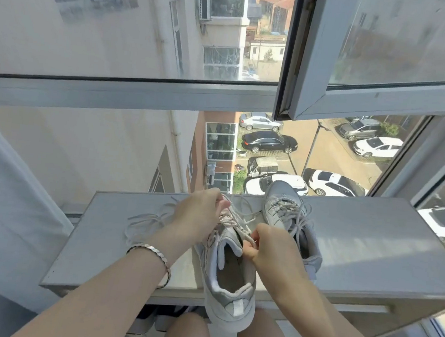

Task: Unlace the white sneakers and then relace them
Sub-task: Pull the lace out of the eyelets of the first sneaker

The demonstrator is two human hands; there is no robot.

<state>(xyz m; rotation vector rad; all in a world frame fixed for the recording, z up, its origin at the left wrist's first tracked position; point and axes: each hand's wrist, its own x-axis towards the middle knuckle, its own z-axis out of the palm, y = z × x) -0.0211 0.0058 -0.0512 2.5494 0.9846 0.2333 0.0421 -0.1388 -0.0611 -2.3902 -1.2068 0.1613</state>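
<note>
Head view: a grey bench (372, 244) stands directly under a window (114, 93). Two white sneakers are on it.

The near sneaker (229, 276) lies in the middle with its heel toward the person. The heel hangs over the near edge of the bench, above the person's knees. Its opening faces up and its tongue is visible.

The left hand (197, 209) is over the front part of this sneaker. Its fingers are curled and pinch the lace (237, 224) near the toe end. The right hand (268, 247) is at the upper eyelets, beside the tongue. Its thumb and fingers are closed on the same lace.

The far sneaker (283, 205) stands just to the right of the near one. Its toe points to the glass and it is laced.

A loose lace (144, 223) lies in loops on the bench at the left, and it goes behind the left arm. I cannot tell if it is joined to the near sneaker.

The left wrist wears a silver bracelet (149, 248). Through the glass, parked cars (269, 141) are seen far below.
</note>
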